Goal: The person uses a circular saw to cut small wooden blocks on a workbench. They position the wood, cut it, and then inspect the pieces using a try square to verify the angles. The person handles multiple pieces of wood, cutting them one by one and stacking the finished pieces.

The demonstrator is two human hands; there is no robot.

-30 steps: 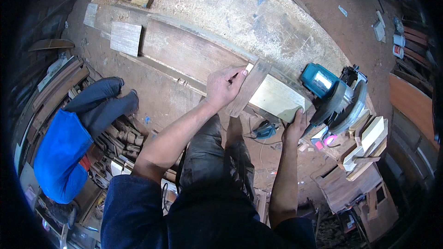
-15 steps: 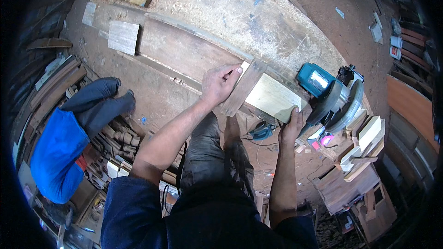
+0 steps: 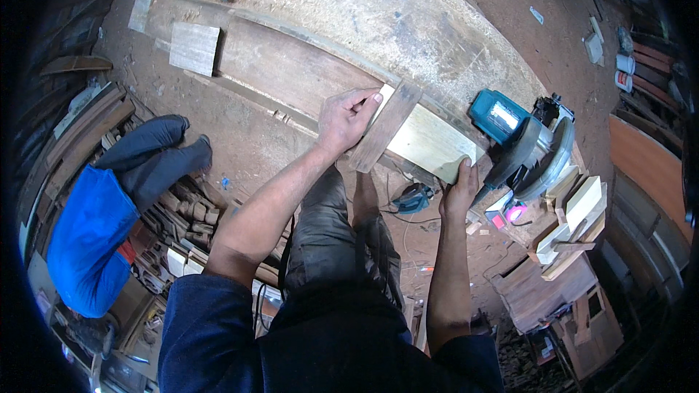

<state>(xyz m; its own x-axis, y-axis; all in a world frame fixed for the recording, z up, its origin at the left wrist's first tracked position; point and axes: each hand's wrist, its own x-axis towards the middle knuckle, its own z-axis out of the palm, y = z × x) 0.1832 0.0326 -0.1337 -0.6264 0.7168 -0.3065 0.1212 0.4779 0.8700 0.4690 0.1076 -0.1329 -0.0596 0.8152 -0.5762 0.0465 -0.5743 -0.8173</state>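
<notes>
Left hand (image 3: pixel 348 118) is closed over the upper end of a narrow dark brown wooden strip (image 3: pixel 384 128), thumb and fingers pinching it, with something thin and pencil-like between the fingers, too small to confirm. The strip lies diagonally across the left end of a pale yellowish rectangular wooden board (image 3: pixel 431 144), touching it. Right hand (image 3: pixel 461 186) grips the lower right corner of that board, fingers curled round the edge, thumb on top. The board sits just left of a teal-bodied circular saw with a silver blade guard (image 3: pixel 526 144), close to it, not clearly touching.

Progress, as a judgement: looks like the measuring or lining-up stage. The strip is set on the board and both pieces are steadied. No fresh cut shows in the board, and no hand is on the saw, so any cutting is still to do.

Behind the board runs a long dusty grey-brown plank (image 3: pixel 291 65). Far left of the board, another person in a blue top and dark trousers (image 3: pixel 95 211) crouches by stacked small wood blocks (image 3: pixel 186 215). Right of the saw lie 5 or so pale offcuts (image 3: pixel 575 211).

Hidden or unclear: the board's underside and its support, any pencil line on it, the saw blade under its guard. Frame rim is dark and bent.
</notes>
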